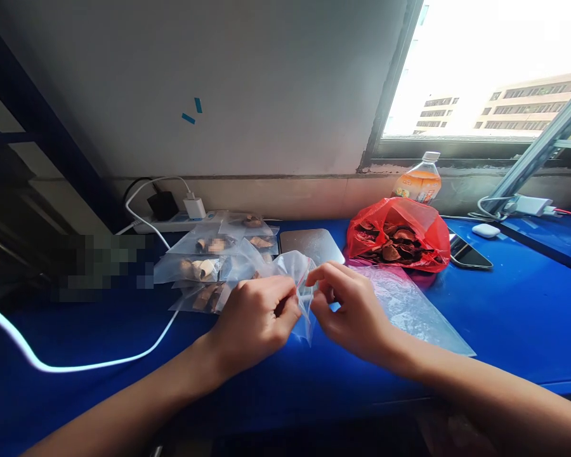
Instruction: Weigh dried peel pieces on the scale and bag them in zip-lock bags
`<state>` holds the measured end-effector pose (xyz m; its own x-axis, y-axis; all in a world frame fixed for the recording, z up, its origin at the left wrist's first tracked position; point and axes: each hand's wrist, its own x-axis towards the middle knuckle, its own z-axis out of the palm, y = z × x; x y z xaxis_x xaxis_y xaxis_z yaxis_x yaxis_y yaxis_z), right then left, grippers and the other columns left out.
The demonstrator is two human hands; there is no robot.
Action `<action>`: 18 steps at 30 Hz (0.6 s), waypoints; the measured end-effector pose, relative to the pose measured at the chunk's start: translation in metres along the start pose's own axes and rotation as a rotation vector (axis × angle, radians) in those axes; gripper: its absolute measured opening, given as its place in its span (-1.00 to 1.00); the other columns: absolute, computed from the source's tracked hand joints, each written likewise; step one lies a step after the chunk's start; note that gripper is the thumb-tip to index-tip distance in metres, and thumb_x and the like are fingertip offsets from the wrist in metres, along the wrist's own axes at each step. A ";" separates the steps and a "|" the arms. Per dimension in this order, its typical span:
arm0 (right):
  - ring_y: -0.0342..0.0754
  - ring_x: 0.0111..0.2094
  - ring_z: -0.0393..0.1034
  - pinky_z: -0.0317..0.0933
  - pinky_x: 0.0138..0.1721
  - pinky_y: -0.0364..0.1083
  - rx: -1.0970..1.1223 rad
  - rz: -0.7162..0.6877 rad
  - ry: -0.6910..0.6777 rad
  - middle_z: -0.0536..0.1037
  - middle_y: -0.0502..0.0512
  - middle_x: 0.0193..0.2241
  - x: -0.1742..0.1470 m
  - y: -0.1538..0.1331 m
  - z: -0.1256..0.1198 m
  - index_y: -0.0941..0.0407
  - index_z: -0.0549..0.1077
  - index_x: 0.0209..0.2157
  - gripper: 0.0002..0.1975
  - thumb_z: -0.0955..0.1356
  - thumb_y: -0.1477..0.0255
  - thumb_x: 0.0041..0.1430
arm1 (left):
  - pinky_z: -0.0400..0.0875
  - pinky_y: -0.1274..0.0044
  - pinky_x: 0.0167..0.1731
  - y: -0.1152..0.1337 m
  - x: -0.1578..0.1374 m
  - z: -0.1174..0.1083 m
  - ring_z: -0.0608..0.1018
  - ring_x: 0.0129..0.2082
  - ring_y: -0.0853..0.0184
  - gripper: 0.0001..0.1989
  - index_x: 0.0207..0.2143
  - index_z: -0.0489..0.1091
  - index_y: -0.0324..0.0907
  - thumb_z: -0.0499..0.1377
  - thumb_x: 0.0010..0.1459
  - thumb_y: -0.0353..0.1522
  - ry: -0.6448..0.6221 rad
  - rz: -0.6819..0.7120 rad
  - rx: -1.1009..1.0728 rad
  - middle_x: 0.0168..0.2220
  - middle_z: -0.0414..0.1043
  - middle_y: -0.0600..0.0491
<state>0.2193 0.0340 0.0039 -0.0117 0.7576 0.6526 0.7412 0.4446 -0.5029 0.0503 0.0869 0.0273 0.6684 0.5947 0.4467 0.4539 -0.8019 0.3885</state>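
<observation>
A small clear zip bag [303, 325] with a red line near its mouth is between my two hands, above the blue table. My left hand [261, 314] is closed, pinching the bag's left side between thumb and fingers. On the other side, my right hand [354, 304] has its fingers curled, with index finger and thumb at the bag's right edge. Nothing can be made out inside this bag. Several filled clear bags [202, 270] with brown dried pieces lie to the left, partly overlapping. Behind my hands lies a flat silver device [309, 242].
A red plastic bag [433, 247] of dark dried pieces stands at right, before a bottle of orange drink [421, 181]. Flat clear bags [423, 314] lie nearer me. A phone [471, 252] and white earbud case [486, 230] are farther right. A white cable [90, 367] crosses the left side.
</observation>
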 end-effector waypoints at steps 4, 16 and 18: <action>-0.05 -0.32 0.43 0.29 -0.33 -0.08 -0.225 -0.082 -0.042 0.50 0.08 -0.29 -0.004 0.004 0.005 0.06 0.44 -0.11 -0.79 0.32 0.45 0.21 | 0.11 0.54 -0.53 0.000 -0.002 0.004 0.34 -0.62 0.43 -0.76 -0.59 0.20 -0.18 0.00 0.15 -0.44 0.031 0.047 0.045 -0.63 0.26 0.16; 0.27 0.19 0.17 0.31 0.07 0.23 -0.312 -0.182 -0.177 0.19 0.41 0.17 -0.004 0.011 -0.007 0.15 -0.01 0.32 -0.13 0.45 0.32 0.09 | 0.37 0.26 -0.01 -0.005 -0.001 -0.022 0.47 -0.04 0.10 -0.75 -0.06 0.39 -0.24 0.18 0.21 -0.34 0.205 0.403 0.244 -0.07 0.46 -0.15; 0.27 0.25 0.10 0.27 0.14 0.22 -0.240 -0.163 -0.217 0.15 0.41 0.20 -0.003 0.008 -0.013 0.17 0.01 0.29 -0.11 0.49 0.32 0.03 | 0.22 0.02 0.14 -0.005 0.000 -0.028 0.28 0.23 -0.14 -0.33 0.20 0.22 -0.19 0.32 0.10 -0.17 0.077 0.413 0.346 0.22 0.23 -0.27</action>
<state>0.2338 0.0289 0.0058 -0.2660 0.7810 0.5650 0.8540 0.4628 -0.2377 0.0310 0.0923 0.0479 0.7928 0.2185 0.5690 0.3390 -0.9339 -0.1138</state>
